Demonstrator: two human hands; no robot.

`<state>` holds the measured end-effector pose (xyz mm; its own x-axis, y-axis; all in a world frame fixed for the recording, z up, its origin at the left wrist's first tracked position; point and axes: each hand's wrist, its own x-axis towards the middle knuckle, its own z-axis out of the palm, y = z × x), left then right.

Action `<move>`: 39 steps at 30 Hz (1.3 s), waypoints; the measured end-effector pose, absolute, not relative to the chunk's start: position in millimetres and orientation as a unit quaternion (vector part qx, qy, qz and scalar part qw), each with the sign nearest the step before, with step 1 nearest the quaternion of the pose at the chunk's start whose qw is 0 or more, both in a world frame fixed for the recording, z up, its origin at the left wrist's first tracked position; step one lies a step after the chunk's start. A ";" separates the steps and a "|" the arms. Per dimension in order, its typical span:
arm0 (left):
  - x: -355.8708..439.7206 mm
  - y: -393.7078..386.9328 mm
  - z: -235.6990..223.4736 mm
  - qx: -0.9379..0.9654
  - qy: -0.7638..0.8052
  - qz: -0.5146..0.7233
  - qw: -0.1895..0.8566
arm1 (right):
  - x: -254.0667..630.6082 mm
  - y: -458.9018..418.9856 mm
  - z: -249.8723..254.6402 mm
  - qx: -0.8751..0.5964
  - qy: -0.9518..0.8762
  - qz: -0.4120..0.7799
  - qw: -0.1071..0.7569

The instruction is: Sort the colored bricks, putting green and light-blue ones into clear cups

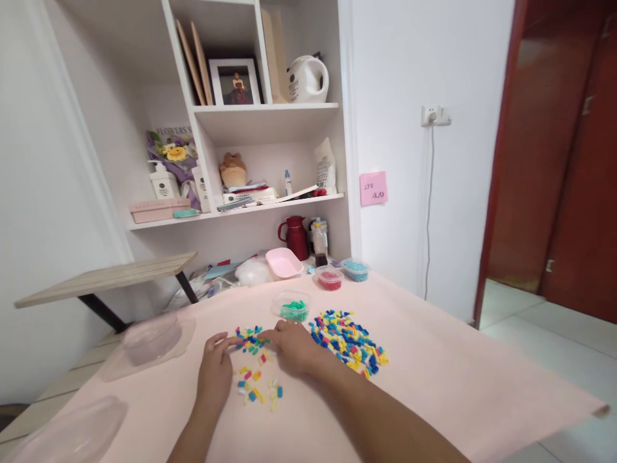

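Note:
A small mixed pile of colourful plastic bricks [249, 339] lies between my two hands on the pink cloth. My left hand [219, 357] rests at the pile's left side, its index finger stretched out to the bricks and the others loosely bent. From the right, my right hand [294, 345] reaches a fingertip onto the same pile; its other fingers curl partly out of sight, and no brick shows in its grip. Nearer to me, several loose bricks [252, 395] are scattered. A larger mixed heap of bricks [347, 341] spreads beyond my right wrist.
Behind the hands stands a clear tub of green bricks [295, 310]. Farther back are tubs of red bricks [330, 278] and blue bricks [355, 270], and a pink basin [284, 263]. Clear plastic containers [153, 337] sit at left, near a wooden stand [110, 276].

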<state>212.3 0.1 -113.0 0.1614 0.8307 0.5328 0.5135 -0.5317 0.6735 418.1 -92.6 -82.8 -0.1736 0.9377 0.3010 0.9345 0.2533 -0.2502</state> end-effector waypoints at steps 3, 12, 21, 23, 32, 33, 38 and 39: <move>209.4 3.2 -112.3 0.731 0.475 0.461 0.165 | 414.8 -93.6 -80.5 -0.623 -0.763 -0.010 0.171; 213.9 -5.3 -108.0 0.773 0.474 0.402 0.128 | 419.2 -94.4 -77.2 -0.625 -0.756 0.002 0.194; 221.0 -11.6 -106.3 0.819 0.462 0.333 0.076 | 418.5 -92.9 -76.5 -0.609 -0.769 0.023 0.193; 221.7 -12.3 -106.2 0.828 0.454 0.322 0.072 | 417.5 -93.2 -76.9 -0.599 -0.775 0.030 0.199; 224.0 -13.2 -107.2 0.835 0.445 0.317 0.063 | 425.3 -86.5 -80.3 -0.593 -0.761 0.075 0.253; 224.1 -13.5 -107.0 0.835 0.446 0.318 0.062 | 428.1 -85.3 -81.0 -0.608 -0.746 0.069 0.261; 225.3 -15.6 -106.0 0.840 0.444 0.305 0.064 | 434.5 -82.7 -86.5 -0.662 -0.698 0.049 0.269; 225.6 -16.2 -105.9 0.842 0.442 0.301 0.065 | 433.5 -83.0 -87.4 -0.663 -0.698 0.046 0.268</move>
<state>225.6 -16.2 -105.9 0.4276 0.7838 0.4503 0.7054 -0.6008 0.3761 433.5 -83.0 -87.4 0.0226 0.9494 0.3132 0.9003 0.1168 -0.4192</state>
